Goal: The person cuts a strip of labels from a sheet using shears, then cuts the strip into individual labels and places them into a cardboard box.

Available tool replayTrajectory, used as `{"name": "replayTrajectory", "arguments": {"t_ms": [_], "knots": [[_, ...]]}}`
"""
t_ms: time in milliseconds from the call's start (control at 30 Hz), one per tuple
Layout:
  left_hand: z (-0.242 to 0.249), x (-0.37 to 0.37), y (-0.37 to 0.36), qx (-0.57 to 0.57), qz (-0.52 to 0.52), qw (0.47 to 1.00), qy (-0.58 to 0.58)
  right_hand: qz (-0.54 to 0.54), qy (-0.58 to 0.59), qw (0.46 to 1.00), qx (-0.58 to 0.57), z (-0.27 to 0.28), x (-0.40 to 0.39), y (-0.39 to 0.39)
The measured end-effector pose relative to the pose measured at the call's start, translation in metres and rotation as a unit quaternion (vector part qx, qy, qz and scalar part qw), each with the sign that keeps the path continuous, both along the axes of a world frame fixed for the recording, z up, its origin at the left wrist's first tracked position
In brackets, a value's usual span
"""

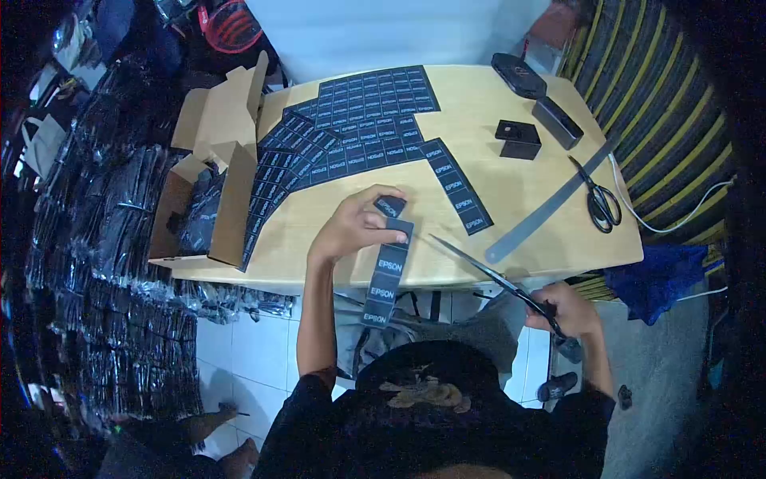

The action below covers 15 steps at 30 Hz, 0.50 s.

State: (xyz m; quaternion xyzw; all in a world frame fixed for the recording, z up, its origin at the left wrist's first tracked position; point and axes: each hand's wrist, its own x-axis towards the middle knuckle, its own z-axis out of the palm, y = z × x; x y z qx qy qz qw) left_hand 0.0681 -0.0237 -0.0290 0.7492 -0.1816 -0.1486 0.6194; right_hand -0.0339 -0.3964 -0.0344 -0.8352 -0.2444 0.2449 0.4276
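My left hand (359, 227) pinches a dark strip of EPSON labels (384, 279) that hangs down past the table's front edge. A small cut label piece (389, 206) sits at the same fingers, above the strip. In my right hand (565, 310) is a pair of scissors (503, 279), its fingers wrapped round the handles. The blades point up and left, their tip a short way right of the strip and apart from it. Another label strip (459, 188) lies on the table beyond the blades. Larger label sheets (367, 100) overlap behind my left hand.
An open cardboard box (231, 203) with dark plastic-wrapped contents stands at the table's left. On the right lie a metal ruler (550, 206), a second pair of scissors (600, 199) and several black boxes (520, 142). Stacked dark packets (144, 319) fill the left side.
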Motion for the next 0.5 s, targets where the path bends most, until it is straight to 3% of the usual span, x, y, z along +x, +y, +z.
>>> {"name": "replayTrajectory", "arguments": {"t_ms": [100,167,233,333,433,500], "knots": [[-0.032,0.011,0.015,0.134,0.057,0.989,-0.034,-0.03,0.003,0.999,-0.04,0.0,-0.007,0.008],[-0.03,0.004,0.021,0.146,0.098,0.984,-0.041,-0.077,-0.027,0.996,0.037,-0.011,-0.016,0.016],[-0.02,-0.007,0.018,0.157,0.139,0.977,-0.048,-0.155,0.015,0.982,0.106,-0.025,-0.022,0.039],[0.001,-0.031,-0.006,0.018,0.124,0.991,-0.039,-0.191,0.034,0.973,0.123,-0.017,-0.017,0.083],[0.02,-0.055,-0.04,-0.104,0.06,0.993,-0.014,-0.182,-0.009,0.953,0.244,-0.018,-0.004,0.123],[0.02,-0.063,-0.051,-0.111,0.071,0.99,-0.046,-0.199,-0.03,0.927,0.317,-0.01,0.003,0.146]]}}
